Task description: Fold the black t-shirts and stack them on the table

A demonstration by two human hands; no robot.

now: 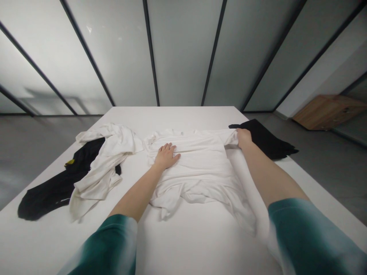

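Observation:
A white T-shirt [200, 160] lies spread and wrinkled in front of me, its near edge bunched and its lower right corner trailing toward me. My left hand [166, 156] rests flat on the shirt's left part with fingers spread. At the far right, my right hand [244, 137] pinches the end of the shirt's sleeve, which is drawn out sideways. Just beyond that hand, a black folded garment [266, 139] lies partly behind my forearm.
On the left of the white table [183, 236], a crumpled white garment [110, 152] lies over a black garment [51, 193] with a small yellow patch. Frosted glass panels [183, 53] stand behind the table. A wooden piece of furniture [329, 112] is at the far right.

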